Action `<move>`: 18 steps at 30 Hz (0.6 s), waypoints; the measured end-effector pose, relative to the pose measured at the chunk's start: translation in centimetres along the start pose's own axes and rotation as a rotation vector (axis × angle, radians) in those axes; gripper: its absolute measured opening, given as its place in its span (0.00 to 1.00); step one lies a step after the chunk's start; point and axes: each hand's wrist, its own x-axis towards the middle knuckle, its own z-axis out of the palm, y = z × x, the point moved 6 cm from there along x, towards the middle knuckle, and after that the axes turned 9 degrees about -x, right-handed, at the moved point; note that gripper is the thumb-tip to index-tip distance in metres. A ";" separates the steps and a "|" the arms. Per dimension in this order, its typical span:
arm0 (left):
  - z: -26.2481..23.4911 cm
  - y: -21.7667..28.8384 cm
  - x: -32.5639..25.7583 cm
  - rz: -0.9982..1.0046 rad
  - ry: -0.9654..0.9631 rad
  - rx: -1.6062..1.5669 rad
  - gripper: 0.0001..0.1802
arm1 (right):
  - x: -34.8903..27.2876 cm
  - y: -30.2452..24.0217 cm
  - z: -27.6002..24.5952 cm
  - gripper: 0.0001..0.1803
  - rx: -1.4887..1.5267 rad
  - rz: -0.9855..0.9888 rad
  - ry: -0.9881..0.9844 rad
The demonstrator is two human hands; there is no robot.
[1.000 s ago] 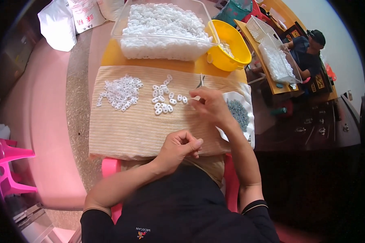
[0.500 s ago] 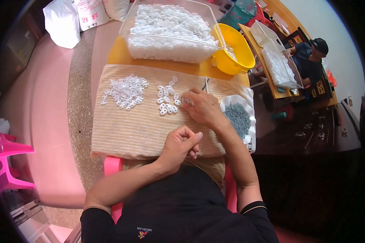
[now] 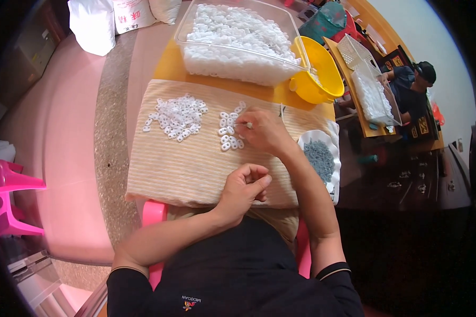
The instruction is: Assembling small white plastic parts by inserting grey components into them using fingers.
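A clear plastic bin [image 3: 238,39] heaped with white pieces stood at the far edge of the yellow table [image 3: 169,63], with a yellow bowl [image 3: 314,71] just beside it on the right. Nearer lay a striped cloth [image 3: 190,164], and at its right edge a white dish [image 3: 320,158] of small grey parts. On the cloth sat a loose pile of white plastic rings [image 3: 177,116] and, a little to its right, a short double row of rings [image 3: 228,127]. The right hand [image 3: 264,132] rested at that row, fingertips pinched on something small and pale, apparently one ring. The left hand [image 3: 243,187] lay on the cloth nearer the body, fingers curled shut; whether it held anything could not be told. The rings looked light, stiff and smooth, likely to skid, so best taken by the rim between thumb and forefinger. The right palm hid part of the row, and the grey parts were too small to make out.
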 end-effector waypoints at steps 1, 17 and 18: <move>0.0 0.0 0.1 -0.004 -0.001 0.006 0.10 | 0.1 -0.2 0.2 0.09 -0.009 -0.007 -0.011; -0.4 -0.6 0.3 -0.028 0.021 0.019 0.07 | 3.3 -3.3 0.2 0.12 -0.010 -0.012 -0.017; -0.4 -0.6 0.3 -0.015 0.023 0.021 0.07 | 3.8 -3.7 0.4 0.12 -0.028 -0.038 -0.015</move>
